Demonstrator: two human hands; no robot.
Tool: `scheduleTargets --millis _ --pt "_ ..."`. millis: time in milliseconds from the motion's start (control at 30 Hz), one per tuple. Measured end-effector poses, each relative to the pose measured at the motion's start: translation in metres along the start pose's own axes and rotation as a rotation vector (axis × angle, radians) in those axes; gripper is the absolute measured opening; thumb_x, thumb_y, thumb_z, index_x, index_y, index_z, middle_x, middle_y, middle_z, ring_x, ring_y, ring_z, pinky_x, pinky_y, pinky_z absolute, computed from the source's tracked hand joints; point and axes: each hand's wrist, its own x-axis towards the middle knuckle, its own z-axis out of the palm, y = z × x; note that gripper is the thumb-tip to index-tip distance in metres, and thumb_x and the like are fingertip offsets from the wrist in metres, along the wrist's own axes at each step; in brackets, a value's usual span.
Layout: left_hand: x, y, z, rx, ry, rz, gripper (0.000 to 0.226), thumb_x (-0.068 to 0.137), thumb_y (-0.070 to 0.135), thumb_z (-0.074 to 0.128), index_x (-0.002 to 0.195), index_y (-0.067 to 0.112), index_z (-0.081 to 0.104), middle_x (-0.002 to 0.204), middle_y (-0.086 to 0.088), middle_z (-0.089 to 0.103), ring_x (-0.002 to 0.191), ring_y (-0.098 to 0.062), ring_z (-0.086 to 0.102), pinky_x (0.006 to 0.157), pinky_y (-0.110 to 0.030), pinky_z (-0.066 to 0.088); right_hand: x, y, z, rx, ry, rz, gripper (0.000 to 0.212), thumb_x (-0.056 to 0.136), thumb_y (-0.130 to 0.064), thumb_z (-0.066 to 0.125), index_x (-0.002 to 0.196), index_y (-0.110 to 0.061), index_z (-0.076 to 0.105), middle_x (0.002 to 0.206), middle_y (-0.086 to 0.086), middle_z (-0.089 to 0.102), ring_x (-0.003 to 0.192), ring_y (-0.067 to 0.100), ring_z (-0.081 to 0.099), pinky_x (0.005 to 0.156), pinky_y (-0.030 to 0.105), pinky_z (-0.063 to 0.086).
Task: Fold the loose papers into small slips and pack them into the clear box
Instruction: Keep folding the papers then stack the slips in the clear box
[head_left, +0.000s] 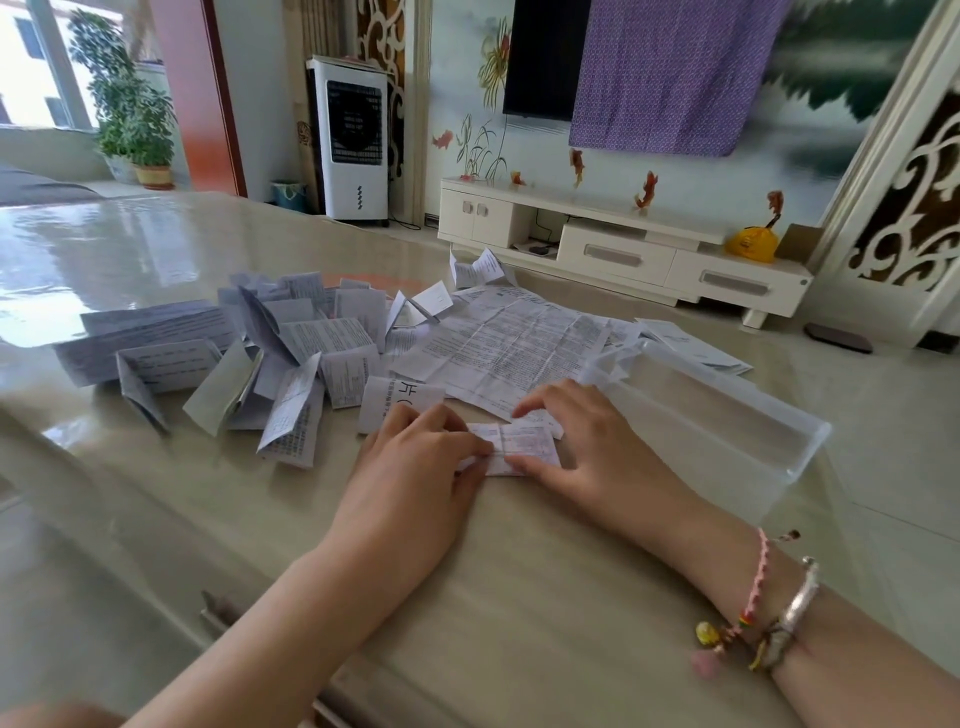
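The left hand (415, 457) lies knuckles-up on the glossy beige table (519, 597), its curled fingertips pinching the left edge of a small white printed paper slip (519, 449) that is partly folded. The right hand (587, 447), with a pink cord bracelet and a silver bangle at its wrist, presses the same slip flat from the other side, fingers spread and thumb along its near edge. The slip sits between the two hands, close to the near end of the clear plastic rectangular box (727, 431), which stands just to the right and looks empty, as far as its transparent walls let me judge.

The risk I see: the table is slick, so the slip could skid under a sideways push and the crease come out crooked, leaving a slip that springs open or is too bulky to pack neatly. A forearm sweep could also nudge the light box towards the table's right edge.

Beyond the hands lies a large creased unfolded printed sheet (509, 338), and to the left a scattered heap of half-folded white leaflets (291, 343), many standing tented.
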Motion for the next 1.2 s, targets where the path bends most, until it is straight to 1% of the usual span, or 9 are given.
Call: scheduleTargets --millis 133,267,333,500,667,800,967,1067,1200 --pt "0.003 -0.004 0.003 -0.038 0.031 -0.032 0.023 0.093 0.029 0.057 0.11 0.038 0.07 0.111 0.02 0.06 0.101 -0.014 0.038 0.082 -0.027 0.034 -0.008 0.003 -0.006 0.066 -0.115 -0.053 0.042 0.084 -0.05 0.066 0.119 -0.027 0.059 0.121 -0.016 0.06 0.115 0.0 0.052 0.103 0.031 0.039" --pt "0.006 -0.007 0.006 -0.079 0.029 -0.051 0.025 0.092 0.022 0.058 0.108 0.036 0.071 0.112 0.02 0.061 0.101 -0.014 0.039 0.086 -0.028 0.037 -0.008 0.0 -0.009 -0.09 -0.12 -0.132 0.041 0.086 -0.056 0.051 0.113 -0.027 0.064 0.115 -0.015 0.066 0.108 0.005 0.059 0.096 0.03 0.045" --pt "0.006 -0.008 0.006 -0.083 0.035 -0.053 0.025 0.09 0.02 0.06 0.106 0.036 0.071 0.113 0.019 0.061 0.101 -0.014 0.039 0.087 -0.027 0.037 -0.009 -0.002 -0.011 -0.182 -0.105 -0.16 0.039 0.086 -0.057 0.047 0.11 -0.031 0.065 0.112 -0.016 0.067 0.106 0.006 0.061 0.093 0.029 0.042" --pt "0.006 -0.009 0.006 -0.073 0.038 -0.082 0.021 0.09 0.026 0.062 0.106 0.037 0.07 0.111 0.015 0.051 0.102 -0.013 0.037 0.087 -0.025 0.035 -0.013 -0.008 -0.016 -0.307 -0.061 -0.172 0.036 0.086 -0.057 0.046 0.102 -0.033 0.067 0.098 -0.021 0.069 0.092 0.001 0.06 0.088 0.032 0.034" --pt "0.006 -0.008 0.006 -0.09 -0.026 -0.078 0.024 0.089 0.039 0.061 0.111 0.038 0.068 0.111 0.016 0.053 0.105 -0.014 0.039 0.093 -0.027 0.035 -0.014 -0.005 -0.018 -0.163 -0.087 -0.13 0.049 0.077 -0.071 0.05 0.108 -0.036 0.065 0.106 -0.025 0.066 0.103 -0.007 0.053 0.096 0.023 0.026" --pt "0.008 -0.008 0.005 -0.099 -0.043 -0.078 0.024 0.087 0.037 0.064 0.111 0.037 0.067 0.113 0.017 0.054 0.103 -0.013 0.039 0.092 -0.027 0.035 -0.016 -0.002 -0.018 -0.085 -0.107 -0.131 0.041 0.077 -0.06 0.052 0.112 -0.04 0.062 0.113 -0.028 0.063 0.111 -0.007 0.051 0.099 0.018 0.024" --pt "0.009 -0.008 0.005 -0.137 -0.054 -0.067 0.023 0.086 0.03 0.066 0.107 0.037 0.068 0.114 0.017 0.057 0.105 -0.017 0.044 0.093 -0.031 0.038 -0.016 -0.003 -0.018 -0.1 -0.082 -0.152 0.031 0.076 -0.035 0.055 0.105 -0.036 0.065 0.105 -0.022 0.066 0.104 0.001 0.055 0.097 0.026 0.028" --pt "0.01 -0.007 0.005 -0.154 -0.071 -0.048 0.026 0.086 0.026 0.065 0.109 0.037 0.067 0.115 0.019 0.058 0.107 -0.014 0.043 0.092 -0.026 0.036 -0.013 -0.002 -0.017 -0.05 -0.036 -0.136 0.023 0.077 -0.031 0.059 0.098 -0.034 0.068 0.096 -0.022 0.067 0.099 0.001 0.054 0.096 0.028 0.031" --pt "0.01 -0.007 0.005 -0.18 -0.069 -0.037 0.029 0.085 0.022 0.066 0.11 0.036 0.067 0.114 0.018 0.058 0.108 -0.013 0.044 0.087 -0.019 0.032 -0.014 -0.001 -0.017 -0.024 -0.05 -0.132 0.018 0.079 -0.026 0.067 0.094 -0.035 0.07 0.096 -0.023 0.066 0.099 0.003 0.052 0.096 0.025 0.029"
